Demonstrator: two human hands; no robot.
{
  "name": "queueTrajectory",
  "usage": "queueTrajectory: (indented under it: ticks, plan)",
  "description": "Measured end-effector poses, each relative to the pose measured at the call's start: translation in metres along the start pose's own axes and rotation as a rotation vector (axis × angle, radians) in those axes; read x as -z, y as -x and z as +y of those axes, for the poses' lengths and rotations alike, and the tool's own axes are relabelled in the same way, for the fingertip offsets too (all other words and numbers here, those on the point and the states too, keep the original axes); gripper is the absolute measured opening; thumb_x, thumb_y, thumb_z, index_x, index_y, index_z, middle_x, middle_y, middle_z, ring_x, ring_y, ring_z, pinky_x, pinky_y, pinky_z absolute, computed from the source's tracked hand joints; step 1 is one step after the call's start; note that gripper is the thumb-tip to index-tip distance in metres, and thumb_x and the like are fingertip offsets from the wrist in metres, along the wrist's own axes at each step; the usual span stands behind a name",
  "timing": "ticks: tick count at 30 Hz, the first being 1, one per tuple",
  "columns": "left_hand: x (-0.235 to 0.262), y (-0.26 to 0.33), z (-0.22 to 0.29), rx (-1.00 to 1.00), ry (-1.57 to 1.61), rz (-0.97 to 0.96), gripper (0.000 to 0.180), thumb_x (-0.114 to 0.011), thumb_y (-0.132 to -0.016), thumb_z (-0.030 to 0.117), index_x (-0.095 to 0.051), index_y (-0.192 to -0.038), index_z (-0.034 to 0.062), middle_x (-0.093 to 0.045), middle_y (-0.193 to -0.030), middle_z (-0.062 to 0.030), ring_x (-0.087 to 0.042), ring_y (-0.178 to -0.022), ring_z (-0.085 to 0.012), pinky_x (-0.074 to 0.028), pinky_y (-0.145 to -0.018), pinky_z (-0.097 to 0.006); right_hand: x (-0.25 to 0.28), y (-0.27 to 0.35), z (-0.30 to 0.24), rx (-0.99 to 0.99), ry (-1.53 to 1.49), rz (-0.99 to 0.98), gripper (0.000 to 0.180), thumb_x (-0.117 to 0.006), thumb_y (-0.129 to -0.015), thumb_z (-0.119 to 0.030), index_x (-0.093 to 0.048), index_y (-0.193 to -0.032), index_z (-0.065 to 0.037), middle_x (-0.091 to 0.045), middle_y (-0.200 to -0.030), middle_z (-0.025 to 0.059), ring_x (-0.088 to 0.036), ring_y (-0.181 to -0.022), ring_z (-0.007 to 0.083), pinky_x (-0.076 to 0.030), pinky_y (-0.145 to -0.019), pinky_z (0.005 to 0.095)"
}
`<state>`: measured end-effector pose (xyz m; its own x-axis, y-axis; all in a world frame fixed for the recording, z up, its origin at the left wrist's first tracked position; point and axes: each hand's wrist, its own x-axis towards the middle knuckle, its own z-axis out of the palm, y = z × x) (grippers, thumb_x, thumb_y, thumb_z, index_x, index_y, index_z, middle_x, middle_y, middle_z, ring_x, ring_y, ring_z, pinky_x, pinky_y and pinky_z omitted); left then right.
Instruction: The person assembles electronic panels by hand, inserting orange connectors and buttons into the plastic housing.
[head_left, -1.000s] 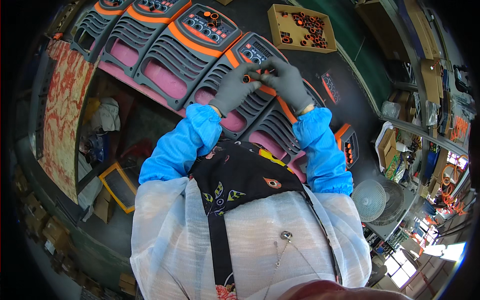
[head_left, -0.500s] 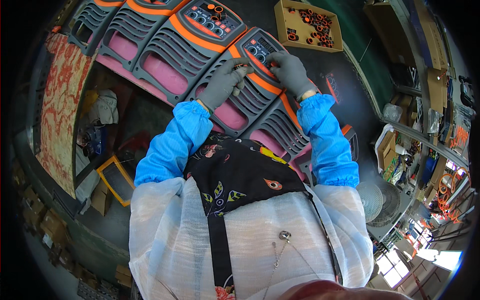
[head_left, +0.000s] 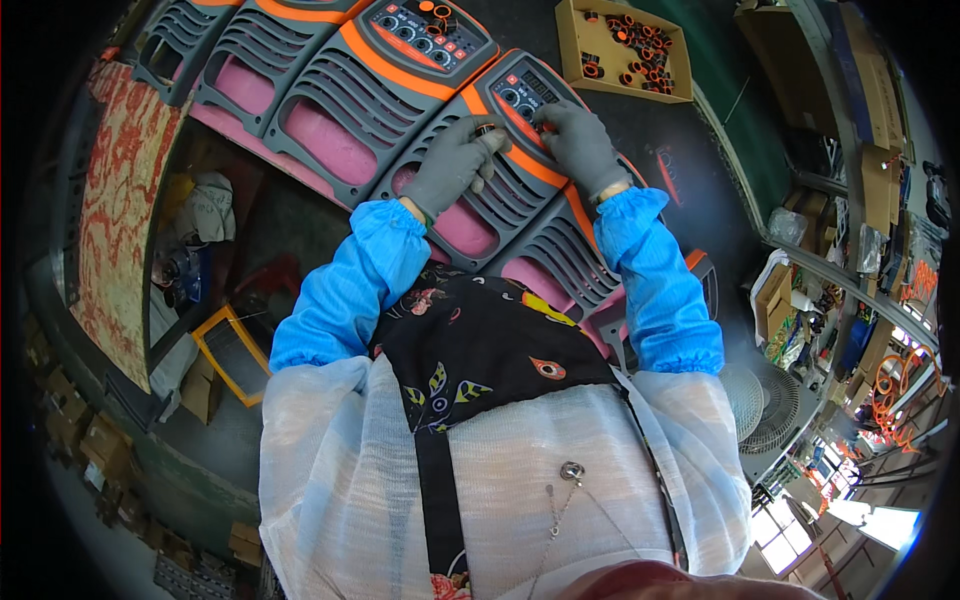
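A row of grey plastic front panels with orange trim and pink backing lies across a dark workbench. My left hand (head_left: 455,162), in a grey glove, rests on the louvred part of one panel (head_left: 500,190) and pinches a small dark knob at the edge of its orange control strip. Beside it, my right hand (head_left: 577,145), also gloved, presses its fingers on the same control strip (head_left: 530,95) among small dials. Both forearms wear blue sleeve covers.
A neighbouring panel (head_left: 430,35) has knobs fitted on it. A cardboard tray (head_left: 625,50) of orange and black rings sits at the back. Shelves with boxes stand on the right, a white fan (head_left: 775,405) on the floor, a patterned red cloth (head_left: 115,200) at left.
Both hands have moved forward from holding a small part together above the panels and now sit on one panel's control strip.
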<state>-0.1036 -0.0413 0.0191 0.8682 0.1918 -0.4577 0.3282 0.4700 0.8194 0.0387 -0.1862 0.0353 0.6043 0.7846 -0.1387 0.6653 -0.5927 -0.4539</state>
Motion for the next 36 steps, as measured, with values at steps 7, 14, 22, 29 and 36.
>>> queueTrajectory:
  ticks: [7, 14, 22, 29, 36]
  plan:
    - [-0.002, 0.002, 0.001, 0.015, -0.037, -0.014, 0.037, -0.050, -0.094, 0.016, -0.047, -0.126, -0.0021, -0.063, -0.089, -0.0090, -0.049, -0.054, -0.0052, -0.040, -0.043, -0.019, -0.006, -0.001, 0.008, 0.027, 0.024, -0.005, 0.023, -0.062, -0.074, -0.007, -0.065, -0.097, -0.009, -0.061, -0.097, 0.0112, -0.061, -0.086, 0.0334, -0.048, -0.075, 0.0403]
    - [-0.001, 0.003, 0.001, 0.034, -0.082, -0.091, 0.037, -0.053, -0.092, 0.017, -0.053, -0.124, -0.0008, -0.061, -0.086, -0.0042, -0.050, -0.058, -0.0048, -0.043, -0.046, -0.019, 0.007, 0.007, -0.028, 0.085, 0.132, 0.074, 0.028, -0.062, -0.074, -0.010, -0.065, -0.102, -0.014, -0.061, -0.097, 0.0094, -0.059, -0.091, 0.0314, -0.048, -0.077, 0.0424]
    - [0.003, 0.001, -0.015, -0.024, -0.156, -0.119, 0.023, -0.052, -0.095, 0.026, -0.060, -0.096, 0.0047, -0.053, -0.064, 0.0006, -0.048, -0.052, -0.0050, -0.039, -0.047, -0.019, 0.012, 0.014, -0.049, 0.430, -0.052, 0.027, 0.038, -0.064, -0.069, -0.002, -0.060, -0.106, -0.010, -0.060, -0.099, 0.0094, -0.059, -0.091, 0.0319, -0.049, -0.076, 0.0402]
    - [-0.001, 0.013, 0.003, -0.079, 0.044, -0.159, 0.041, -0.051, -0.091, 0.018, -0.048, -0.129, 0.0027, -0.058, -0.095, -0.0050, -0.050, -0.066, -0.0069, -0.043, -0.056, -0.021, 0.022, -0.005, -0.018, 0.200, -0.123, 0.109, 0.027, -0.063, -0.072, -0.001, -0.063, -0.098, -0.010, -0.060, -0.098, 0.0097, -0.060, -0.089, 0.0311, -0.050, -0.076, 0.0378]
    - [0.013, 0.008, -0.015, -0.109, 0.027, -0.232, 0.041, -0.053, -0.087, 0.004, -0.047, -0.127, -0.0033, -0.056, -0.115, -0.0117, -0.059, -0.088, -0.0133, -0.050, -0.077, -0.025, 0.022, -0.014, -0.021, -0.038, 0.070, 0.028, 0.016, -0.061, -0.079, -0.010, -0.065, -0.095, -0.014, -0.060, -0.099, 0.0097, -0.061, -0.087, 0.0329, -0.050, -0.076, 0.0426]
